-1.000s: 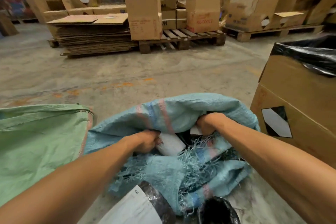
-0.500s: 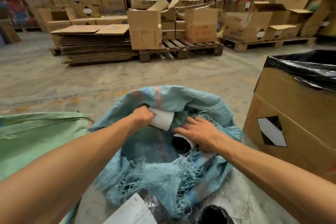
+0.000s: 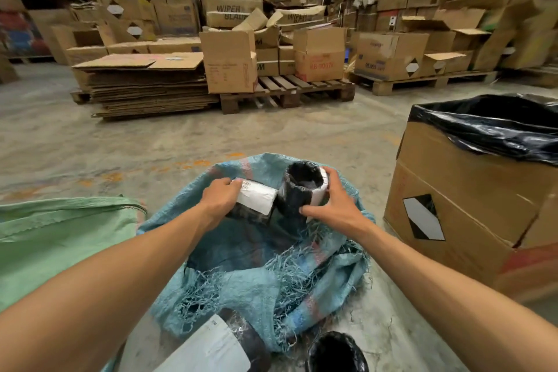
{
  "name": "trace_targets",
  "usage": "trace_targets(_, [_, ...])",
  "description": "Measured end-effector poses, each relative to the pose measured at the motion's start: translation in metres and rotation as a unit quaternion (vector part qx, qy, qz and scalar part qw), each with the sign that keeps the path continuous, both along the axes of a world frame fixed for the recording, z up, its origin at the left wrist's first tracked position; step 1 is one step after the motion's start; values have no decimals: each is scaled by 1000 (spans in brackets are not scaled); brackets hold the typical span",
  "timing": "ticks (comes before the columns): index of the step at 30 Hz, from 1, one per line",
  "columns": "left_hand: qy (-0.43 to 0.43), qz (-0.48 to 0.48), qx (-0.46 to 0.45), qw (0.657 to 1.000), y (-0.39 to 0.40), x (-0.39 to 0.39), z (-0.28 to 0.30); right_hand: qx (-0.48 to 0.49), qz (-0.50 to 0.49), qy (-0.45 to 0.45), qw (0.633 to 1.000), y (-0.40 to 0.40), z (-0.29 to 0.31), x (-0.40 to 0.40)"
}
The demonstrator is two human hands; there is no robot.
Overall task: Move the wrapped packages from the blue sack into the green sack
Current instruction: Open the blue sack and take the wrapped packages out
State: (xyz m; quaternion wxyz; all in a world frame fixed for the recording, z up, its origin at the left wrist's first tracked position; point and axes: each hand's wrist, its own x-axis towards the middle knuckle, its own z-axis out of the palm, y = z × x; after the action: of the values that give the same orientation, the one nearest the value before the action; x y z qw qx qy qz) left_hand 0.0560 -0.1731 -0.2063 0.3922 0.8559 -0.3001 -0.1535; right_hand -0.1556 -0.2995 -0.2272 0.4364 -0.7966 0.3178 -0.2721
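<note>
On my far left the one green sack (image 3: 60,238) lies slack on the floor, beside the one frayed blue sack (image 3: 256,275), over whose open mouth I hold two wrapped packages. My left hand (image 3: 219,198) grips the white-labelled package (image 3: 256,201) lying sideways, and just beside it my right hand (image 3: 332,202) clasps the black-wrapped package (image 3: 299,190) standing upright. I count two more packages (image 3: 223,344) on the floor nearest me, and one lined cardboard box (image 3: 471,190) on the right.
</note>
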Motion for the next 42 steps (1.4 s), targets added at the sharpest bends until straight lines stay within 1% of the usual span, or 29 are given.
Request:
trace_targets(2, [-70, -27, -21, 997, 10, -6, 8, -2, -39, -27, 999, 7, -1, -9])
trace_targets(4, [-108, -32, -60, 992, 20, -14, 19, 33, -68, -86, 993, 15, 3, -21])
trace_targets(6, [-121, -34, -111, 986, 26, -24, 30, 88, -79, -150, 982, 23, 11, -35])
trace_targets(8, [-136, -30, -158, 978, 31, -38, 44, 108, -64, -183, 975, 28, 22, -50])
trace_targets(10, [-135, -21, -195, 971, 37, -58, 59, 102, -47, -179, 977, 36, 32, -64])
trace_targets(12, [-125, -50, -212, 968, 42, -80, 70, 88, -50, -177, 979, 44, 39, -78])
trace_targets(15, [-135, -132, -192, 963, 54, -121, 79, 69, -84, -169, 980, 62, 45, -112])
trace_targets(18, [-178, -245, -137, 943, 68, -158, 82, 43, -118, -140, 982, 78, 37, -159])
trace_targets(21, [-194, -367, -54, 908, 81, -197, 85, 37, -138, -123, 982, 100, 18, -213])
trace_targets(25, [-233, -493, 18, 838, 96, -261, 71, 50, -144, -71, 986, 131, -32, -282])
trace_targets(27, [-241, -527, 31, 814, 100, -286, 53, 80, -145, -52, 985, 149, -56, -310])
trace_targets(29, [-242, -553, 64, 795, 105, -304, 33, 106, -156, -45, 981, 164, -77, -332])
trace_targets(32, [-235, -584, 92, 771, 114, -321, 6, 123, -157, -34, 979, 180, -101, -358])
trace_targets(37, [-209, -628, 79, 746, 131, -335, -24, 126, -115, 22, 985, 197, -122, -392])
trace_targets(40, [-173, -649, 76, 737, 140, -339, -40, 83, -81, 60, 991, 203, -124, -406])
trace_targets(42, [-148, -658, 72, 735, 147, -345, -48, 73, -52, 76, 993, 206, -123, -411])
